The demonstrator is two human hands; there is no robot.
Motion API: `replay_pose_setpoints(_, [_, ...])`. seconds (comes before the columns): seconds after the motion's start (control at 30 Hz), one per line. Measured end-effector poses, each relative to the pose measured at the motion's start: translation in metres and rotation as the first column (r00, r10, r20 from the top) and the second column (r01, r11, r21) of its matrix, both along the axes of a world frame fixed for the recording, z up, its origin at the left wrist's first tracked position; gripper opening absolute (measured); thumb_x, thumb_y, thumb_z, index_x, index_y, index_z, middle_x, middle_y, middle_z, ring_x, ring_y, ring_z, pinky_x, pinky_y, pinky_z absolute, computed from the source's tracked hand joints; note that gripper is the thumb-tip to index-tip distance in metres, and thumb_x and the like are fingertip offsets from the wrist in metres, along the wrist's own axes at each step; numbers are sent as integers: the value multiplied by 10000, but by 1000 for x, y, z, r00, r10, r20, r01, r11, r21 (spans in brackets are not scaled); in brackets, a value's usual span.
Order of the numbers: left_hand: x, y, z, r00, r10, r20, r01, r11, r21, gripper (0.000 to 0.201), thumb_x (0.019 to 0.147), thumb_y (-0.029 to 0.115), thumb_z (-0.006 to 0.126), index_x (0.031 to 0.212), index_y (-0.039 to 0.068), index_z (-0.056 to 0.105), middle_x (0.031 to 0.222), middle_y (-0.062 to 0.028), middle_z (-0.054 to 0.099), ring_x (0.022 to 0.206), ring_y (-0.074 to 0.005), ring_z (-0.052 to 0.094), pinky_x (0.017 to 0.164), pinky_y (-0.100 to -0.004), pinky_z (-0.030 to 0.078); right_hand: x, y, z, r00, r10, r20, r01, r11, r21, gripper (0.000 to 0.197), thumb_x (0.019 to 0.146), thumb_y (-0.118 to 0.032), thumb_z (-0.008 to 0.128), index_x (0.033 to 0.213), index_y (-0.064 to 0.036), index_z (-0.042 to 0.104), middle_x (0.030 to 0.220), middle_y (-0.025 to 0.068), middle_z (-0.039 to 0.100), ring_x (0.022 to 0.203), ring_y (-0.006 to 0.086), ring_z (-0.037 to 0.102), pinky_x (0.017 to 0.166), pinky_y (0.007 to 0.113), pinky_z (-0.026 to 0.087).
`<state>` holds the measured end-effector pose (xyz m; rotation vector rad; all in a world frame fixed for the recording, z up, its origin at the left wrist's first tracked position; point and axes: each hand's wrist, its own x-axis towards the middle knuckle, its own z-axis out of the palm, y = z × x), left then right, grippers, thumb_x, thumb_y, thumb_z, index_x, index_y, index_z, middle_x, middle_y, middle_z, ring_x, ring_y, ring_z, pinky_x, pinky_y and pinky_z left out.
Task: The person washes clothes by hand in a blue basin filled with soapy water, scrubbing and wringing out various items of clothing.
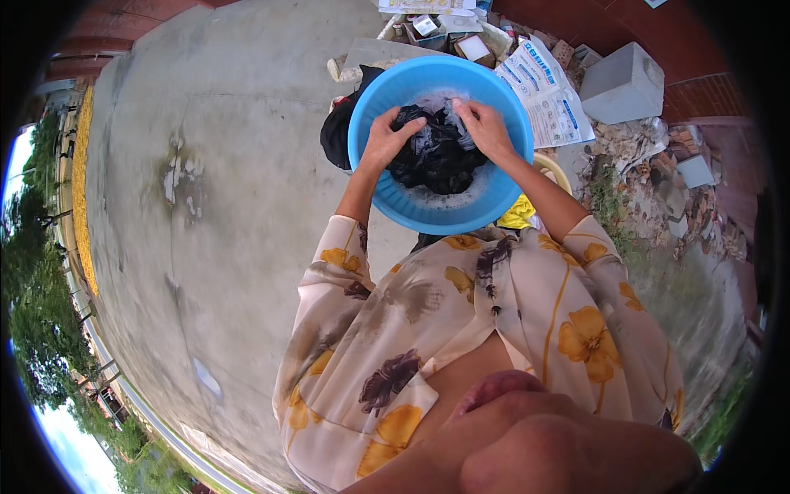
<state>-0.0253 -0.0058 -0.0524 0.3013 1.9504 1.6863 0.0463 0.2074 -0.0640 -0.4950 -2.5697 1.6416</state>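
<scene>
A round blue basin (362,177) holds foamy, greyish water. In it lies a wet, bunched black garment (440,160); its cut cannot be made out. On the basin's left side my left hand (390,138) is closed on the garment's edge, thumb on top. Opposite, my right hand (484,128) pinches the cloth at the far right, close to the suds (448,99). A stretch of dark fabric runs between the two hands. Some fingertips are hidden in the folds.
Dark cloth (336,136) lies left of the basin. To its right are a pale tub (553,169) with yellow cloth (518,212), a printed sheet (545,95), a grey block (623,84) and rubble (658,173). Boxes (473,48) stand behind. Concrete floor (222,247) spreads left.
</scene>
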Motion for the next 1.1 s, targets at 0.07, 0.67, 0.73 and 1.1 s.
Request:
replay_pose_setpoints(0.07, [19,-13,14,998,-6,-65,3,999,-41,315,833,266,753,988,2,679,895,-47,682,855,-130,610,798,-315,489,18,-5,14,999,22,-48,-19,999,46,425,934,-396,612,760,-16,688,699,146,633,856,259,614,702,403,452])
replay_pose_setpoints(0.67, [39,50,-87,732,-332,-595,-295,634,-715,325,825,268,605,1089,84,560,966,-153,579,964,-383,566,740,-576,480,2,-31,-58,920,258,297,-391,674,627,486,845,-238,614,1298,-129,476,1144,193,540,1110,418,506,824,585,441])
replay_pose_setpoints(0.73, [19,47,-100,741,-270,-614,-281,707,-649,209,840,222,555,1002,89,560,895,-171,593,903,-395,594,757,-568,488,-12,-29,-61,919,195,343,-362,766,532,378,836,-176,576,1195,-63,536,1109,262,570,1062,467,540,861,581,450])
replay_pose_setpoints(1.1, [-24,37,-109,957,69,-281,-195,872,-448,618,891,528,593,1103,-50,645,1088,-235,676,1003,-387,643,931,-461,463,-38,-15,-113,977,103,185,-171,899,403,243,825,-200,607,982,-20,650,981,262,650,963,480,569,879,549,455])
